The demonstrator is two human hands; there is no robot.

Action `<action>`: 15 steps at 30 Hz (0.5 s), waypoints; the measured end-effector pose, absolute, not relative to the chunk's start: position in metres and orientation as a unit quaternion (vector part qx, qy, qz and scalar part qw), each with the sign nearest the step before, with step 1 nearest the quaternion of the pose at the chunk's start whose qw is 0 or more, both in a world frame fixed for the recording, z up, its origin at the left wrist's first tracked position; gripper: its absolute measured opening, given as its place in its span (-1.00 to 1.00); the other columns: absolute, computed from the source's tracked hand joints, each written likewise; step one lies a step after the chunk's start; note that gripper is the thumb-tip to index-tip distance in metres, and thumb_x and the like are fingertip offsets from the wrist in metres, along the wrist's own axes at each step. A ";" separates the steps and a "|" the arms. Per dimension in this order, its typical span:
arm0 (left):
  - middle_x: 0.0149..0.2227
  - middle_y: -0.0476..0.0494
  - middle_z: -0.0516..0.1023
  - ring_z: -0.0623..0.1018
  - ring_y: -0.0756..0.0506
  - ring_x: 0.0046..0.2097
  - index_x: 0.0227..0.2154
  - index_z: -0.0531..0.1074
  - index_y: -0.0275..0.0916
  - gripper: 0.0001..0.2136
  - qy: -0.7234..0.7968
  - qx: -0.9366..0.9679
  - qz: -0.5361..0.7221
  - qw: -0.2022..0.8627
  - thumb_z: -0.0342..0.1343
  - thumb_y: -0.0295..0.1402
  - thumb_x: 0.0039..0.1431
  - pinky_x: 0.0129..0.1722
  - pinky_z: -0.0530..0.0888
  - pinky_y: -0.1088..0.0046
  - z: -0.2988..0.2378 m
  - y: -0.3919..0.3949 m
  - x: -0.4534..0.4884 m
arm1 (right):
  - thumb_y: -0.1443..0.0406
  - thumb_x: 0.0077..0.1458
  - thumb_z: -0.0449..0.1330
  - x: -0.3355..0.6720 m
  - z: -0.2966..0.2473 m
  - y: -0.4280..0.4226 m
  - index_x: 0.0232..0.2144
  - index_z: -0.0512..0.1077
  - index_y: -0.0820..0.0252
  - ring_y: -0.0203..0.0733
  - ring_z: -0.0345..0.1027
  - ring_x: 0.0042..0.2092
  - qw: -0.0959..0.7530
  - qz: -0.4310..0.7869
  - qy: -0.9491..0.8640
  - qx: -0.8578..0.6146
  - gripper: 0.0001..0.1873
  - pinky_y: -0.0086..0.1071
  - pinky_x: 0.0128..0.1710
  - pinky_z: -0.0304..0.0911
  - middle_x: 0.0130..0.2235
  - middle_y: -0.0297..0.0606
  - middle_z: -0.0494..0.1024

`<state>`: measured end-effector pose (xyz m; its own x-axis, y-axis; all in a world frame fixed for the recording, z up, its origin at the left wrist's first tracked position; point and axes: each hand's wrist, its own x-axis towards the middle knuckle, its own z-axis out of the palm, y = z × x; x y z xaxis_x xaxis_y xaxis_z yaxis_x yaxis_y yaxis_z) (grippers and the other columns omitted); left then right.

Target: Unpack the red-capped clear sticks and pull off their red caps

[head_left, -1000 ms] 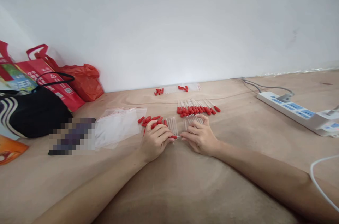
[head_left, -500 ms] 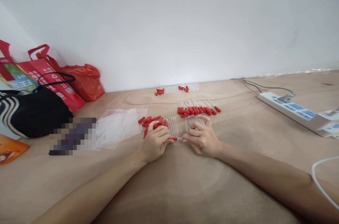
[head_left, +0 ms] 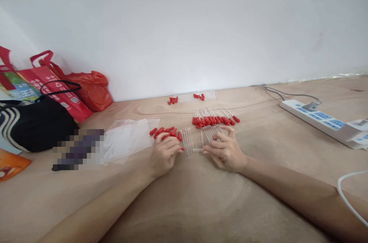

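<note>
Between thumb and fingers, my left hand (head_left: pixel 166 154) pinches a red rubber bulb (head_left: pixel 182 149), of which only the tip shows. My right hand (head_left: pixel 227 151) holds a thin glass dropper tube (head_left: pixel 197 150) level, its free end pointing at the left hand, with a gap between tube and bulb. A row of bare glass tubes (head_left: pixel 188 141) lies between the hands, and more tubes (head_left: pixel 211 133) lie partly under the right fingers. Loose red bulbs (head_left: pixel 169 131) are just beyond the left hand. Past the right hand lies a row of droppers with red bulbs fitted (head_left: pixel 214 120).
Clear plastic zip bags (head_left: pixel 129 137) lie to the left. Farther back are small red bulbs (head_left: pixel 173 100) and another bag (head_left: pixel 211 96). Shopping bags (head_left: pixel 54 89) and a black bag (head_left: pixel 37 124) stand at left. A power strip (head_left: pixel 316 118) and white cable (head_left: pixel 345 197) are at right.
My left hand has drawn back to the left with the bulb, away from the tube's end. My right hand has shifted slightly right with the tube.
</note>
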<state>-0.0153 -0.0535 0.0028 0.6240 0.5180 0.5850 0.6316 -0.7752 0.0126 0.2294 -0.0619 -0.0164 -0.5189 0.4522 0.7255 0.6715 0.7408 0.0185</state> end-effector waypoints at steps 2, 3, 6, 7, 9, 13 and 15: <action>-0.44 -0.03 0.50 0.46 -0.02 -0.32 -0.47 0.40 -0.19 -0.83 -0.339 -0.881 -0.311 0.112 -0.07 -0.38 0.16 -0.11 0.25 0.29 0.001 -0.053 -0.025 | 0.26 0.08 0.03 0.237 -0.017 -0.060 -0.48 0.47 0.07 -0.32 0.19 -0.38 0.384 -0.138 -0.835 -0.369 -0.78 -0.16 -0.02 -0.21 -0.60 -0.41 0.39; -0.42 -0.04 0.50 0.45 -0.01 -0.33 -0.44 0.41 -0.19 -0.85 -0.340 -0.877 -0.322 0.109 -0.05 -0.38 0.16 -0.16 0.29 0.33 0.000 -0.052 -0.028 | 0.25 0.09 0.03 0.240 -0.017 -0.059 -0.47 0.47 0.06 -0.33 0.19 -0.39 0.393 -0.134 -0.824 -0.386 -0.78 -0.18 -0.03 -0.20 -0.59 -0.41 0.40; -0.36 -0.09 0.44 0.44 -0.01 -0.30 -0.32 0.42 -0.18 -0.85 -0.352 -0.857 -0.368 0.084 -0.06 -0.37 0.17 -0.26 0.38 0.43 0.000 -0.048 -0.033 | 0.24 0.09 0.04 0.240 -0.018 -0.056 -0.40 0.48 0.05 -0.32 0.19 -0.40 0.409 -0.132 -0.799 -0.421 -0.79 -0.22 -0.09 -0.16 -0.57 -0.39 0.42; -0.34 -0.11 0.41 0.43 -0.02 -0.27 -0.28 0.42 -0.19 -0.83 -0.371 -0.841 -0.386 0.084 -0.07 -0.37 0.17 -0.26 0.40 0.44 0.000 -0.045 -0.033 | 0.25 0.09 0.03 0.238 -0.018 -0.055 -0.36 0.48 0.07 -0.31 0.19 -0.40 0.408 -0.133 -0.793 -0.432 -0.79 -0.23 -0.11 -0.15 -0.56 -0.38 0.43; -0.31 -0.14 0.36 0.42 -0.05 -0.23 -0.24 0.42 -0.21 -0.79 -0.425 -0.798 -0.415 0.099 -0.09 -0.35 0.16 -0.24 0.41 0.42 0.003 -0.036 -0.037 | 0.30 0.08 0.02 0.232 -0.017 -0.053 -0.30 0.47 0.10 -0.30 0.20 -0.39 0.398 -0.128 -0.788 -0.451 -0.77 -0.25 -0.14 -0.14 -0.53 -0.35 0.44; -0.35 -0.14 0.36 0.42 -0.04 -0.35 -0.21 0.41 -0.28 -0.73 -0.524 -0.734 -0.423 0.085 -0.08 -0.31 0.11 -0.32 0.42 0.41 0.009 -0.015 -0.054 | 0.36 0.04 0.01 0.216 -0.016 -0.045 -0.27 0.45 0.13 -0.30 0.21 -0.37 0.384 -0.127 -0.793 -0.455 -0.75 -0.25 -0.14 -0.15 -0.48 -0.32 0.47; -0.38 -0.11 0.39 0.41 -0.02 -0.42 -0.19 0.40 -0.30 -0.70 -0.565 -0.717 -0.404 0.058 -0.06 -0.28 0.06 -0.38 0.41 0.44 0.010 -0.008 -0.063 | 0.36 0.03 0.01 0.206 -0.016 -0.041 -0.31 0.46 0.15 -0.28 0.20 -0.36 0.372 -0.138 -0.796 -0.457 -0.76 -0.24 -0.15 -0.17 -0.47 -0.30 0.47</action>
<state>-0.0627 -0.0085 0.0096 0.0341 0.7633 0.6451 0.8571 -0.3543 0.3740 0.2061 -0.0405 -0.0159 -0.3045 0.6246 0.7192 0.8305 0.5438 -0.1206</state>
